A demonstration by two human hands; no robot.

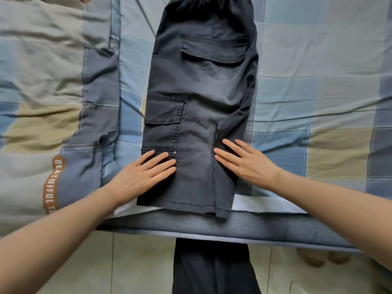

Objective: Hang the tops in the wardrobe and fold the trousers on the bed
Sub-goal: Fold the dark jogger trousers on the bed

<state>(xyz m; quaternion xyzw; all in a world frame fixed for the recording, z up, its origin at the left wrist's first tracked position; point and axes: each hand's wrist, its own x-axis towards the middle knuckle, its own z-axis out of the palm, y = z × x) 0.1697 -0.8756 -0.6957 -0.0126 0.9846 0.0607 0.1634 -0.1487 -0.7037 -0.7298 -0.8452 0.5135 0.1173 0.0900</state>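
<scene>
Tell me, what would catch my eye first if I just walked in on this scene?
Probably the dark grey cargo shorts laid flat down the middle of the checked bed sheet, waistband at the far end. Next, the two bare hands pressing flat on the hem end: the left hand by the side pocket, the right hand by the leg split. At the left lies a quilt with brown lettering.

Both hands, left (pixel 141 174) and right (pixel 247 162), press flat on dark grey cargo trousers (pixel 201 107) across the checked blue bedsheet (pixel 318 98).
</scene>
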